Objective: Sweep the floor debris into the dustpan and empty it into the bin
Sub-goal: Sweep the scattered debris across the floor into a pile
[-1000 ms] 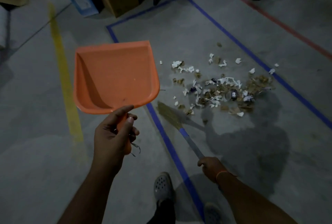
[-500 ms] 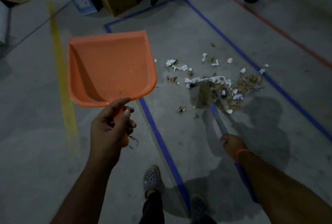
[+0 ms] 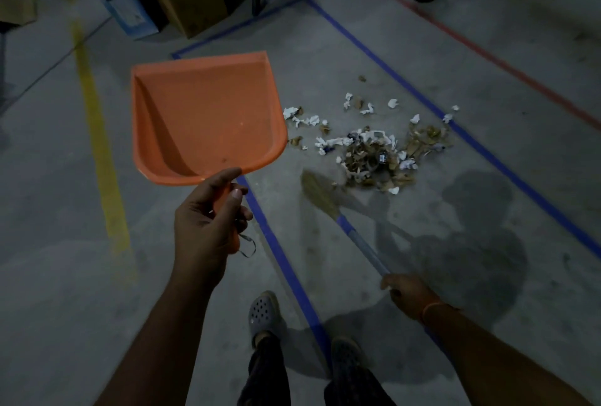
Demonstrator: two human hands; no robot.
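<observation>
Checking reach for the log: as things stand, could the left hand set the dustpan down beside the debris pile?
Probably yes. The left hand holds the dustpan raised just left of the debris pile, with bare floor between them. Only the broom, in the right hand, lies near that path.

The right hand [image 3: 408, 295] drew the broom [image 3: 328, 202] back out of the debris pile [image 3: 374, 158], so its bristles came to the pile's near-left edge, blurred. The swept scraps sat bunched more tightly than a second before. The left hand [image 3: 205, 226] shifted the orange dustpan [image 3: 205, 116] slightly.
</observation>
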